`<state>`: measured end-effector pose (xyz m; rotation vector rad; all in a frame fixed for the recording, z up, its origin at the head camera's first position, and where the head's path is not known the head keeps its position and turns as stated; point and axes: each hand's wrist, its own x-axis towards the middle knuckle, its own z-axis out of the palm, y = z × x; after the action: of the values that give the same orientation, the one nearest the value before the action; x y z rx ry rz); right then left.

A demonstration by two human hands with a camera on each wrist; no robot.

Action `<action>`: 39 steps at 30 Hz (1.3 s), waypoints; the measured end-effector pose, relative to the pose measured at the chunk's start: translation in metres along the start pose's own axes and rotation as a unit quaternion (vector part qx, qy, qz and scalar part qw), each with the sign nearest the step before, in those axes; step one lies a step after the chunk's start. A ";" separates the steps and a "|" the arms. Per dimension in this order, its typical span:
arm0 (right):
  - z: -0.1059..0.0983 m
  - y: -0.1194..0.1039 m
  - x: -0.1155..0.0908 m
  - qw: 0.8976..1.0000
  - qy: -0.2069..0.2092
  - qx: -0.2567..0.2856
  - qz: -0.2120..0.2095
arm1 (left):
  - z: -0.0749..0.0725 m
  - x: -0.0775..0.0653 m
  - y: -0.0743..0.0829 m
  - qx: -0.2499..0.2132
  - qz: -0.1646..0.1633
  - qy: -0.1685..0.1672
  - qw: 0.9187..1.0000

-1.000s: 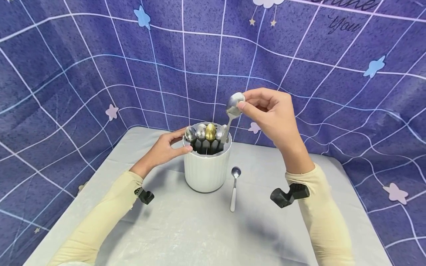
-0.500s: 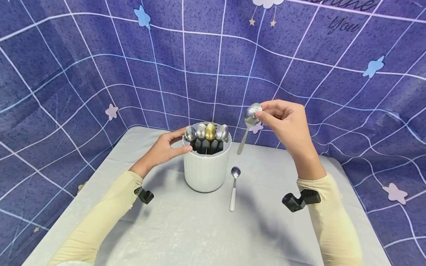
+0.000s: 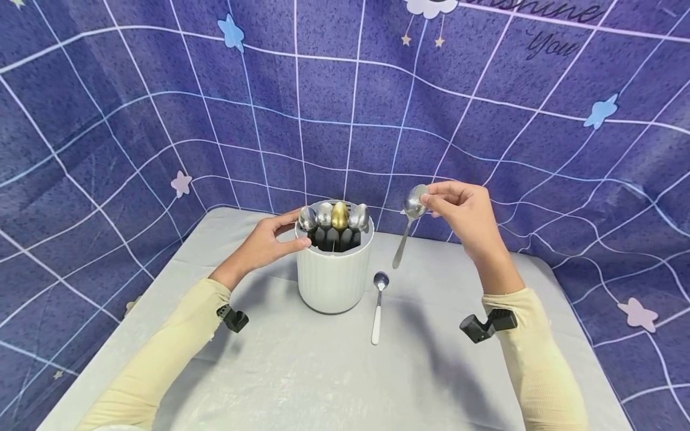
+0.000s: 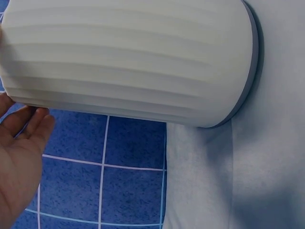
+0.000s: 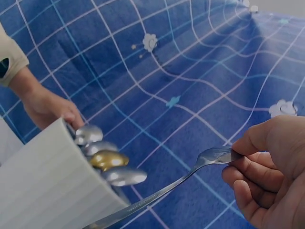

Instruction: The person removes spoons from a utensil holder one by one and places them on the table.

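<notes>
A white ribbed utensil holder [image 3: 333,281] stands upright on the table. My left hand [image 3: 264,242] grips its left side near the top, thumb at the front of the rim and fingers reaching round the back. In the holder several spoons stand bowl up, one of them a gold spoon [image 3: 340,216] among silver ones. To the right of the holder, above the table, my right hand [image 3: 466,209] pinches a silver spoon [image 5: 217,155] by its bowl between thumb and fingers. The handle of that spoon slants down and left.
A small spoon with a white handle [image 3: 377,320] lies on the grey tablecloth [image 3: 302,371], just right of the holder. Behind the table hangs a blue grid-patterned cloth [image 3: 329,149] with stars. A black camera [image 3: 487,325] sits at the right wrist.
My right hand has carried the silver spoon away from the holder, to the right and then down. The left hand has stayed at the holder.
</notes>
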<state>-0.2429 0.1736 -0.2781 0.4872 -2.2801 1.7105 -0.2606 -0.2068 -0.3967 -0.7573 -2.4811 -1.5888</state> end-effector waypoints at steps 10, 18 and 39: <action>0.001 0.035 0.007 0.998 -0.020 0.036 0.052 | 0.000 0.000 0.000 0.003 0.000 0.006 1.000; 0.003 0.061 0.006 0.990 -0.035 0.085 0.110 | 0.000 0.000 0.000 0.000 -0.001 0.005 1.000; 0.003 0.123 -0.006 0.964 -0.072 0.128 0.221 | 0.001 0.000 0.001 -0.009 -0.003 0.004 1.000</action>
<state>-0.2872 0.2030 -0.3893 0.1544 -2.4136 2.2690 -0.2604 -0.2053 -0.3963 -0.7456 -2.4683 -1.6143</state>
